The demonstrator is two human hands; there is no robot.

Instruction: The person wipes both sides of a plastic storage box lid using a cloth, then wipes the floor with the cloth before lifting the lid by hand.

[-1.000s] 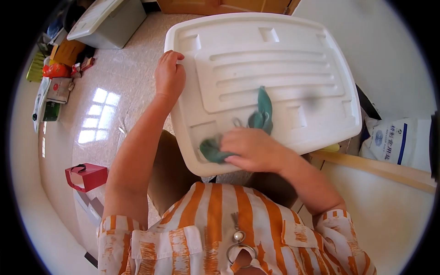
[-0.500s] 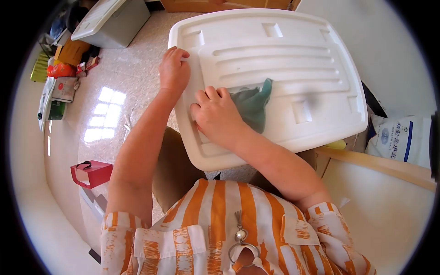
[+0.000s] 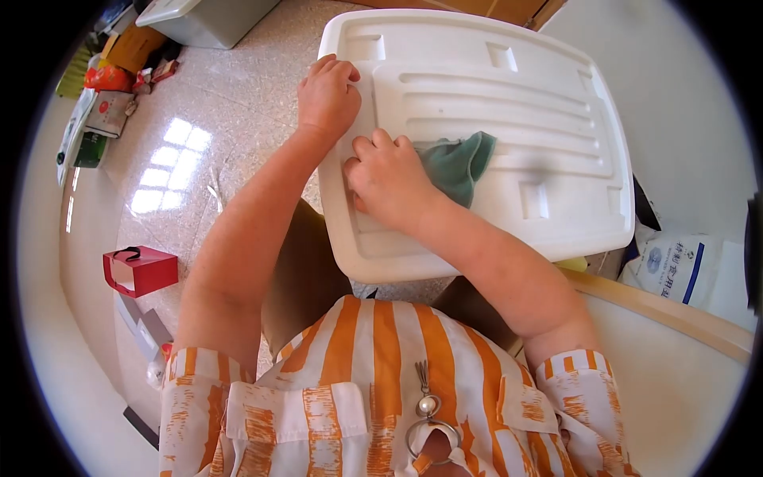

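Note:
A large white plastic lid (image 3: 568,171) with raised ribs and square recesses lies tilted in front of me, above my knees. My left hand (image 3: 328,97) grips its left rim near the far corner, fingers curled over the edge. Closer to me, my right hand (image 3: 389,176) is closed on a green cloth (image 3: 461,165) and presses it to the lid's left border. The cloth's loose end bunches up to the right of the hand. Part of it is hidden under my fingers.
A grey storage box (image 3: 211,20) stands at the far left. Packages and bags (image 3: 111,78) line the left wall, with a red gift bag (image 3: 141,269) nearer. To the right are a printed white bag (image 3: 668,262) and a wooden edge (image 3: 660,306).
The camera view has shifted, so lid and hands appear slightly further right and up. Both hands keep nearly the same places on the lid; the cloth's loose end has changed shape a little.

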